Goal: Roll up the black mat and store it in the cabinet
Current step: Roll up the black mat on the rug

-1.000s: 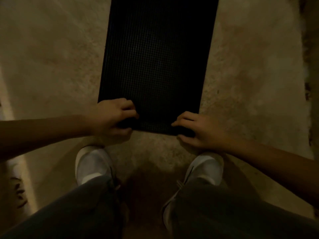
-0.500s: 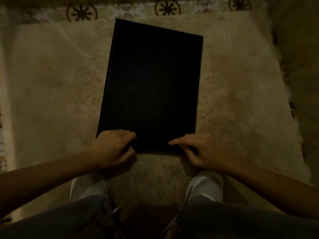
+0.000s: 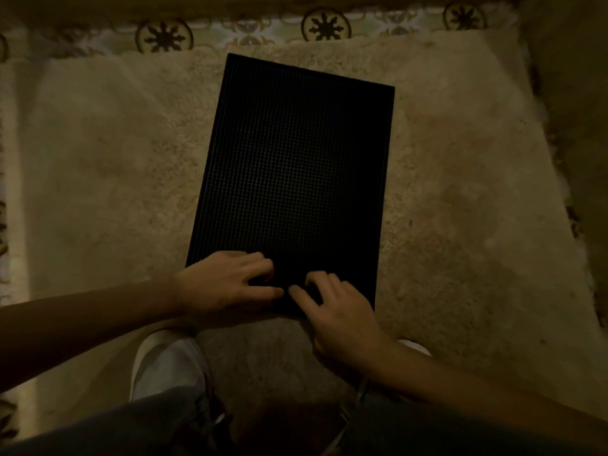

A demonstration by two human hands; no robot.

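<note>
The black mat (image 3: 292,179), a rectangle with a fine grid texture, lies flat on a shaggy beige rug (image 3: 115,179). Its near short edge is under both hands. My left hand (image 3: 227,284) rests on the near left part, fingers curled over the edge. My right hand (image 3: 335,311) sits just right of it, fingers bent onto the same edge, thumb almost touching the left thumb. Whether the edge is curled over is hidden by the fingers. No cabinet is in view.
Patterned floor tiles (image 3: 325,24) with dark star motifs run along the rug's far edge. My white shoes (image 3: 167,370) and dark trousers (image 3: 131,426) fill the bottom of the view. The light is dim.
Both hands have slid inward along the mat's near edge, from the two corners to the middle, and now nearly touch. The view has tilted up, showing the mat's far edge and the tiles.
</note>
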